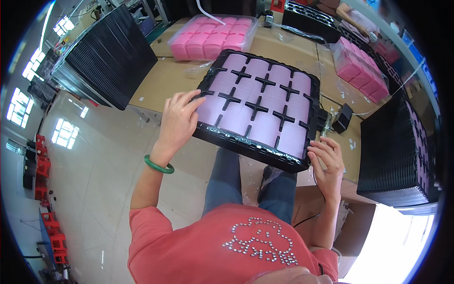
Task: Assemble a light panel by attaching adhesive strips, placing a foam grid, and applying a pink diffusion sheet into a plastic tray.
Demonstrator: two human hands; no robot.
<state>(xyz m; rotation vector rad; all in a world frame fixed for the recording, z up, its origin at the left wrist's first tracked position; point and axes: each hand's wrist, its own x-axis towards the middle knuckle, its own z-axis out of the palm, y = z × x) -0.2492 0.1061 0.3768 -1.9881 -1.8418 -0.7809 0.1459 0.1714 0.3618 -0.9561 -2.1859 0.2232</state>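
Red shirt (189,244) is nearest, below both hands. Left of the left hand (177,120) stands a stack of black trays (106,57). This hand is half open, fingertips touching the rim of a filled tray (241,147) with pale purple sheets (267,135), which lies between the hands. The right hand (329,163), loosely bent, touches its near right corner. Whether either grips, I cannot tell. Another stack (385,151) stands right of this hand.

Black tray (246,147) hides part of the near edge of the tabletop (295,53). White scraps (352,142) toward its near right corner — too small to tell. Co-worker (355,20) beyond far right corner blurred, cut by top edge. White strip (211,17), far left — upper end cut off.
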